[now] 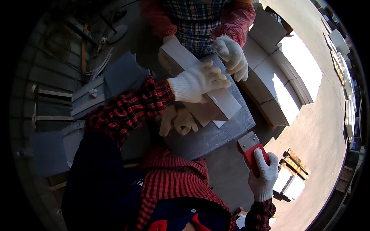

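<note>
A long pale cardboard box [221, 103] lies slantwise on a grey worktable. My left hand [198, 82], in a white knit glove, lies across the box's top with its fingers spread. Off the table's right corner, my gloved right hand [263, 175] grips a red tape dispenser [252, 154] with a metal plate at its front. Facing me, a co-worker's gloved hand [165, 59] is at the far end of the box, partly hidden behind it. The co-worker's other gloved hand [233, 57] hovers beside the box, fingers hanging down.
Loose work gloves [180, 120] lie on the scuffed worktable [231, 129] beside the box. Stacked cardboard [275, 82] stands at the right, past the table. Flat grey sheets [123, 77] and a rack of cardboard [86, 102] are on the left. A wooden pallet [295, 165] sits on the floor.
</note>
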Motion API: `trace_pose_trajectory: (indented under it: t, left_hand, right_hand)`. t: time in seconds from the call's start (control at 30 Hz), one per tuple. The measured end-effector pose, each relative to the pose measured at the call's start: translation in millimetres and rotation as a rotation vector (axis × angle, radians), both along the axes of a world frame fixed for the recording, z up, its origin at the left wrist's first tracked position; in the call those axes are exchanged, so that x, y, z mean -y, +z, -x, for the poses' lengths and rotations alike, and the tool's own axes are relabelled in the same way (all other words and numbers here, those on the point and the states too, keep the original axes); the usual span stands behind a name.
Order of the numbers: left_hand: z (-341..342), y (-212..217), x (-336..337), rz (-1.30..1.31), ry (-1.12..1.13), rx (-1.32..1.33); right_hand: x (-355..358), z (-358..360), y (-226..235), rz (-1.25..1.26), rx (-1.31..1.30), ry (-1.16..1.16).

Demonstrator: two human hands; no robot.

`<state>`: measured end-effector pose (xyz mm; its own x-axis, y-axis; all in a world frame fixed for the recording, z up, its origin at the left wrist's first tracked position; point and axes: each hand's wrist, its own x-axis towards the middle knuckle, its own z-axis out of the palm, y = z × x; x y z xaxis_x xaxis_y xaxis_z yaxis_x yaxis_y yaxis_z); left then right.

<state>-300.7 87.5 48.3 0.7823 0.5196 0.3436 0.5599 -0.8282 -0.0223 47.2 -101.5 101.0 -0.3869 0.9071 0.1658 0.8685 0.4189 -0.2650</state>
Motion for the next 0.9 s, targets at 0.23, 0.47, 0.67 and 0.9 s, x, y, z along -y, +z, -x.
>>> trace_pose_trajectory:
  t: [0.23, 0.47, 0.67, 0.9]
  left_hand:
    - [-18, 28, 12, 0.250, -0.091, 0.029]
    - [-27, 19, 17, 0.359, -0.066, 0.165]
    - [-88, -8, 47, 0.165, 0.255, 0.147]
    - [-100, -18, 40, -0.012, 0.129, 0.303]
  right_hand:
    - [-7, -1, -32, -0.050, -0.037, 0.029]
    - [-9, 4, -37, -0.011, 0.095, 0.026]
    - [-63, 83, -14, 0.114, 0.481, 0.054]
    - [-27, 59, -89, 0.624, 0.768, 0.333]
